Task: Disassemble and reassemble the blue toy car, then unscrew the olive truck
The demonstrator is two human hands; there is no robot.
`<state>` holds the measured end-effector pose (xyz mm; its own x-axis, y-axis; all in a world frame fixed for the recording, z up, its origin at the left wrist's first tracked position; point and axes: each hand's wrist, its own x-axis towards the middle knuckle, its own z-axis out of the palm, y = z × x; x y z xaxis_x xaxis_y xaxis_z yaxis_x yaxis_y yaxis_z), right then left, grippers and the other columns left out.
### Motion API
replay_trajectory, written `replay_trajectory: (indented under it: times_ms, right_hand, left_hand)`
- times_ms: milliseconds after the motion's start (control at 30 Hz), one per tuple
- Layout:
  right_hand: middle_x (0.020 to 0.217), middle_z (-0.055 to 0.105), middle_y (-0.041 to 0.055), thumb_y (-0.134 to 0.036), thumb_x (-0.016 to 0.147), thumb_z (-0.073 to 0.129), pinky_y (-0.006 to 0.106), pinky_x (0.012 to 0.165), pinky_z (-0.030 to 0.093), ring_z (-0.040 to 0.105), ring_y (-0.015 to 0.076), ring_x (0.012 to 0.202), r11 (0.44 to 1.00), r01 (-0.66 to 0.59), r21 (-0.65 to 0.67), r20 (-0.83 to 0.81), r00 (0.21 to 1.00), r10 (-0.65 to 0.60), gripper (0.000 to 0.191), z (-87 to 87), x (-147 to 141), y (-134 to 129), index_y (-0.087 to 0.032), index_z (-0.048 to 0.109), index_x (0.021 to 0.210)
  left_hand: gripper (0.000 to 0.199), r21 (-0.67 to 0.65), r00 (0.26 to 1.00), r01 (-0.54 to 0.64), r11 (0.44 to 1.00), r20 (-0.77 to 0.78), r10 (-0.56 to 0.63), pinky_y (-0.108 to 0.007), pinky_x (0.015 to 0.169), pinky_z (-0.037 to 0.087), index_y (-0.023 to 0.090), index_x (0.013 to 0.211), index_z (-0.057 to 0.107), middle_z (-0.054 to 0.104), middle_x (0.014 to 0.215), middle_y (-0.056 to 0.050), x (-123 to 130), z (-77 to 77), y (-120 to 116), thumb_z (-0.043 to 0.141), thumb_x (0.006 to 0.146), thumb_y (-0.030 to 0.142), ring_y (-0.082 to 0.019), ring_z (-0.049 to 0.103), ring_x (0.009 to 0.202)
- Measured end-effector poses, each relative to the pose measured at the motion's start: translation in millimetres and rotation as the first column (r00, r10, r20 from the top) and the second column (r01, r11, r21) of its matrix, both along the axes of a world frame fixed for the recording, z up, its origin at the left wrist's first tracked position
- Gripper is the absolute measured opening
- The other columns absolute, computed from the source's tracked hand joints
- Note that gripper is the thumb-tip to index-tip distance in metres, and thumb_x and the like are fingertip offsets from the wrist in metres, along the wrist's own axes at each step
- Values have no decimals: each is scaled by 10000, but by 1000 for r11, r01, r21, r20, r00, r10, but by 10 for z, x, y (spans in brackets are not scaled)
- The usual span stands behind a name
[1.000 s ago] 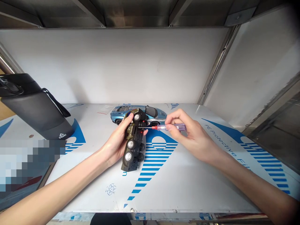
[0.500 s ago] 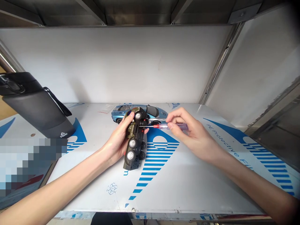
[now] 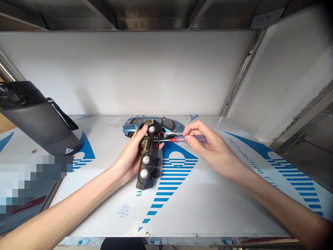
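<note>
A dark green toy truck is turned on its side, its black underside and several silver-hubbed wheels facing right. My left hand grips the truck from the left, thumb on its side near the upper wheel. My right hand pinches the clear purple handle of a screwdriver with a red collar. Its thin metal shaft points left, and the tip meets the truck's underside between the wheels; the exact contact spot is too small to make out. Behind the truck stands a blue toy car, partly covered by it.
A dark grey water bottle with a black lid and strap stands at the left. The white tabletop carries blue-printed protective film. A metal post rises at the back right, and a metal shelf hangs overhead.
The view has shifted very slightly. Both hands, the truck and the screwdriver keep nearly the same places, with the screwdriver still against the underside.
</note>
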<state>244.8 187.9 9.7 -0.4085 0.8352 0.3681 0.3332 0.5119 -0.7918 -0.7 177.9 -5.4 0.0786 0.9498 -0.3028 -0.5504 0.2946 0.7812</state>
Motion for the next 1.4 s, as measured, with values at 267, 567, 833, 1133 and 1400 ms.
replay_trajectory:
  times_ms: [267,567,833,1133,1400]
  right_hand:
    - [1048,669,0,-420,1100,569,325,871,479,653,183,976,993,4,116,-8,1000,-3,145,-20,2,14,-288,627,1113]
    - [1120,652,-13,-343,1079,618,308,892,479,632,175,1046,985,22,168,-39,999,-16,70,-22,-21,12,-325,633,1145]
    - [1182,661,-15,-352,1044,683,326,913,487,641,193,1118,995,9,101,-59,998,-3,169,-64,-6,28,-346,625,1203]
    - [1117,695,-19,-366,1052,661,325,914,524,678,181,1064,999,39,24,-68,997,-38,79,-46,-22,80,-316,663,1112]
    - [1103,666,-10,-275,1024,660,317,870,521,665,188,1040,994,71,83,-57,996,-67,48,-34,-3,99,-296,650,1066]
  left_hand:
    - [585,-5,999,1,1000,50,-1,-344,568,652,150,1497,585,816,1014,-171,13,36,-21,710,1015,457,-277,801,673]
    - [522,-21,997,-13,1000,81,14,-314,627,660,133,1489,599,817,1004,-163,54,45,-17,667,1051,409,-256,808,734]
    - [511,-53,999,7,999,53,-4,-328,555,634,108,1423,648,811,927,-168,34,43,1,653,1048,456,-227,750,560]
    - [534,-76,1000,9,997,-9,-10,-336,521,622,94,1445,618,806,901,-181,36,68,11,606,1066,470,-251,753,560]
    - [535,-65,1000,18,998,-3,-18,-341,525,626,111,1438,621,808,917,-181,-5,69,28,614,1057,487,-272,772,595]
